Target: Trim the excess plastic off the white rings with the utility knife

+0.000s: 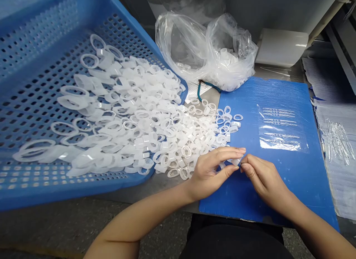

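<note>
Both my hands meet over the near left part of a blue board (278, 184). My left hand (213, 170) pinches a small white plastic ring (236, 161) between thumb and fingers. My right hand (263, 177) is closed in a pinch on the same ring from the other side. A big heap of white plastic rings (155, 129) spills from a tilted blue perforated basket (36, 73) onto the table and the board's left edge, just beyond my left hand.
A clear plastic bag (205, 51) with more white rings stands behind the board. A small clear packet (280, 127) lies on the board. Stacked clear packets (338, 144) sit at the right edge. Teal-handled pliers (207, 86) lie by the bag.
</note>
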### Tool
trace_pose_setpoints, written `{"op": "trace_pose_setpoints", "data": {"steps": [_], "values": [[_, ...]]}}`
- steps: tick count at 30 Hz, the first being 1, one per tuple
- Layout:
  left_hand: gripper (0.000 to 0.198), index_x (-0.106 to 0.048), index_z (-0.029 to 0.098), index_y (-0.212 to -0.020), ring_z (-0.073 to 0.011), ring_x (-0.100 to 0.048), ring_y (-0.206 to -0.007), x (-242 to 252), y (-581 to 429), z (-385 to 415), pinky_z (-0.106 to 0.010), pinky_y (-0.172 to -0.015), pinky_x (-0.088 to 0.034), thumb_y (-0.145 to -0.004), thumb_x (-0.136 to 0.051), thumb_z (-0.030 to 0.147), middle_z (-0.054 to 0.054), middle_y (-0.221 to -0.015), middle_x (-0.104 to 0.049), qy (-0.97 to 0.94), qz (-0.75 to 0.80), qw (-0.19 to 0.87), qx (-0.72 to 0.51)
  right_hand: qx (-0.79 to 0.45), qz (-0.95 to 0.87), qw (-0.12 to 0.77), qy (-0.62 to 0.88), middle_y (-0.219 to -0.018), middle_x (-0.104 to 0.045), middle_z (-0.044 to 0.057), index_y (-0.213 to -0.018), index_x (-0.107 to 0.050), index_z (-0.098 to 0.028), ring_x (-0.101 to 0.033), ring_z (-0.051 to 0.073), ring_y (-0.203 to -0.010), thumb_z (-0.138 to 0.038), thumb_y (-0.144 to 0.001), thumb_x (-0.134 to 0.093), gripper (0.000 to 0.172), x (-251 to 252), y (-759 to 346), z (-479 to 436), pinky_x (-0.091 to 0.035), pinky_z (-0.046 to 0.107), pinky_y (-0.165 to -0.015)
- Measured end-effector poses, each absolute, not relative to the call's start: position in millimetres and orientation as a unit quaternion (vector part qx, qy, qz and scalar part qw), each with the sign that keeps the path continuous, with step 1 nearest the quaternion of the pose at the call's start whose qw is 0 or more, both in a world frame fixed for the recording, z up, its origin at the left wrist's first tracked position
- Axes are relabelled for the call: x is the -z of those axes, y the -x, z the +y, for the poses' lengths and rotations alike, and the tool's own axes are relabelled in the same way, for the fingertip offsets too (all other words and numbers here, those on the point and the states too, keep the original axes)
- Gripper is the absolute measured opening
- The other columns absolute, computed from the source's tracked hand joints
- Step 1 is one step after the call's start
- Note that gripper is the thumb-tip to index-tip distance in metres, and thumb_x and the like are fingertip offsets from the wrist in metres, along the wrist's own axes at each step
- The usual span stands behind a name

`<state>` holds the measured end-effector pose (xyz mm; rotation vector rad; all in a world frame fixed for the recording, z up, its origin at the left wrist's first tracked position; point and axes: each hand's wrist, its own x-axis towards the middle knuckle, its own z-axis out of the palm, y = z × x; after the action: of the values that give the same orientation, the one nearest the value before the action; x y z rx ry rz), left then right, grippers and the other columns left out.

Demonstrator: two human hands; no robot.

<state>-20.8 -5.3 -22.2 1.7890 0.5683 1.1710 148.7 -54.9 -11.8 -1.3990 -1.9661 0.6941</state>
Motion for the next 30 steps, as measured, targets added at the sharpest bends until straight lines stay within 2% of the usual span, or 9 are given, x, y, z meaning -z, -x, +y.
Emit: {"op": "trace_pose_setpoints", "data": {"steps": [8, 17, 25, 30], "values": [[0.025, -0.066, 0.017, -0.104, -0.0175, -0.07, -0.098, 24.4, 22.7, -4.0, -0.027, -0.084, -0.059, -0.081, -0.067, 0.007, -0.01, -0.106, -0.074, -0.743, 0.259, 0.414, -0.458, -0.219, -0.753, 0.308, 0.538, -0.06, -0.055, -0.001, -0.075, -0.046, -0.022, -0.052, 0.013, -0.05, -0.029, -0.103, -0.029, 0.034, 16.1, -147.4, -55.8, -0.039, 0.022, -0.049], [0.021, -0.064, 0.017, -0.104, -0.0177, -0.071, -0.096, 23.7, 22.4, -3.2, -0.026, -0.078, -0.061, -0.083, -0.066, 0.01, -0.011, -0.105, -0.074, -0.749, 0.267, 0.407, -0.45, -0.193, -0.753, 0.312, 0.547, -0.063, -0.056, 0.0, -0.076, -0.048, -0.021, -0.052, 0.014, -0.05, -0.025, -0.102, -0.03, 0.031, 22.0, -146.4, -56.8, -0.039, 0.023, -0.049], [0.021, -0.066, 0.017, -0.103, -0.018, -0.071, -0.094, 23.1, 22.5, -2.8, -0.026, -0.078, -0.06, -0.083, -0.067, 0.012, -0.011, -0.103, -0.074, -0.737, 0.282, 0.428, -0.44, -0.152, -0.759, 0.3, 0.558, -0.062, -0.057, 0.001, -0.076, -0.049, -0.021, -0.054, 0.013, -0.05, -0.03, -0.104, -0.027, 0.037, 23.5, -147.0, -55.7, -0.037, 0.024, -0.049], [0.02, -0.069, 0.017, -0.102, -0.0187, -0.071, -0.093, 22.7, 23.2, -3.5, -0.026, -0.076, -0.06, -0.082, -0.068, 0.015, -0.01, -0.103, -0.075, -0.704, 0.303, 0.482, -0.424, -0.104, -0.77, 0.295, 0.556, -0.061, -0.058, 0.001, -0.075, -0.05, -0.02, -0.053, 0.012, -0.049, -0.03, -0.105, -0.025, 0.041, 25.7, -147.6, -54.5, -0.036, 0.023, -0.049]]}}
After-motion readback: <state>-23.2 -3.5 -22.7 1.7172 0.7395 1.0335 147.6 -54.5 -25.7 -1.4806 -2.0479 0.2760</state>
